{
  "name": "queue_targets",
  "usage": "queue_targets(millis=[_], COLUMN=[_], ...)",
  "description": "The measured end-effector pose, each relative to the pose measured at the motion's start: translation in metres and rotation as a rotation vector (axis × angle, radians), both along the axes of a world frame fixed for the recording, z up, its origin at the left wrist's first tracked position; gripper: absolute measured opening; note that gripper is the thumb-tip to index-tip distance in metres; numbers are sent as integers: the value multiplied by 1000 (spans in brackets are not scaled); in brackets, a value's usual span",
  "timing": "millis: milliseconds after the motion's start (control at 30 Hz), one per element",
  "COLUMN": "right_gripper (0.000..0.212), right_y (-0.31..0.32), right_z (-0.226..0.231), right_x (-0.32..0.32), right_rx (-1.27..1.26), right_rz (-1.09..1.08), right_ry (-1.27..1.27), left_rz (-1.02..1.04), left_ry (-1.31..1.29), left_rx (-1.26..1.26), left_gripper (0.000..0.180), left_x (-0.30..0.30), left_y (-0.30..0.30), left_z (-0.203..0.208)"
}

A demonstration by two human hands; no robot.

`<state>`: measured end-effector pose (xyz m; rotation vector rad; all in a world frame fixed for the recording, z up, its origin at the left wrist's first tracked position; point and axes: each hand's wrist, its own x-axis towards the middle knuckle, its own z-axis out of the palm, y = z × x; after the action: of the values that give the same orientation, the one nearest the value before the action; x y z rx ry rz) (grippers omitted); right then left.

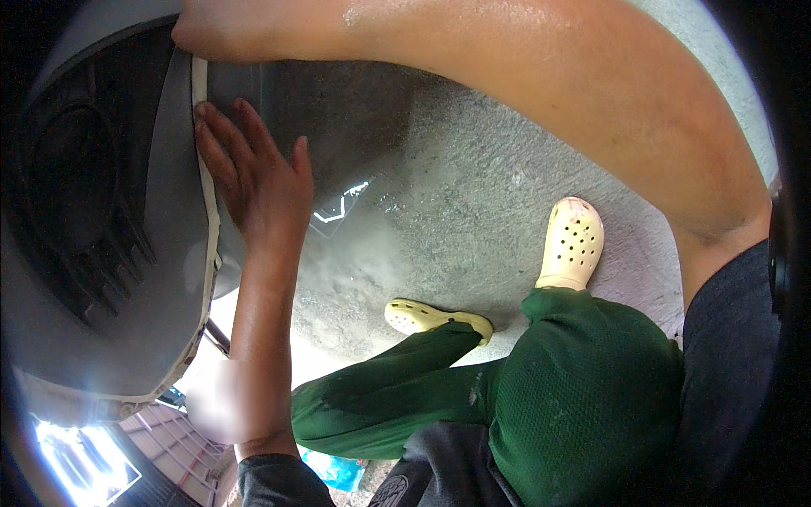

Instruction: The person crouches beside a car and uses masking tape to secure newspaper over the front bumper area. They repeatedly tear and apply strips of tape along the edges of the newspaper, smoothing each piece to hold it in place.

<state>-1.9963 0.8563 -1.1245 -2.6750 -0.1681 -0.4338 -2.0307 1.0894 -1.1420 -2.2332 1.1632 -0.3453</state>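
A big grey moulded panel (110,253) with a dark grille-like recess fills the left side. A strip of pale tape (203,169) runs down its curved edge. My left hand (258,182) lies flat against that edge with fingers spread, the fingertips on the tape. My right arm crosses the top of the view from the right. My right hand (187,35) is at the tape's upper end on the panel's rim, and its fingers are hidden from view.
Rough grey concrete floor (473,186) lies below. My legs in green trousers (583,397) and pale yellow clogs (573,241) are at the lower right. A blue object (336,470) and ribbed paving (169,439) sit at the bottom left.
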Motion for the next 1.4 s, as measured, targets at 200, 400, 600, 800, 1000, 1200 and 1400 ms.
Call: queue_targets(millis=[200,400,600,800,1000,1200,1400], right_gripper=[21,17,17,19,21,21,21], right_y=[2,4,6,-7,-5,-2,-2], right_z=[-12,-24,-42,-17,-4,-1,6], right_x=[-29,-32,-50,-17,-9,-3,-5], right_rx=[97,-23,-13,-95,-105,-92,-135], right_rz=[-46,-55,-71,-22,2,2,-3], right_ry=[-46,-231,-276,-154,-69,-55,13], left_rz=[63,2,50,70,34,29,28], left_ry=[10,-20,-32,-32,-44,-9,19], left_rx=[105,59,57,6,-3,-33,-65], left_gripper=[87,93,97,100,98,96,91], left_x=[-1,8,12,11,10,9,4], left_y=[11,26,30,20,21,17,2], left_z=[10,-3,-11,-20,-21,-18,-11])
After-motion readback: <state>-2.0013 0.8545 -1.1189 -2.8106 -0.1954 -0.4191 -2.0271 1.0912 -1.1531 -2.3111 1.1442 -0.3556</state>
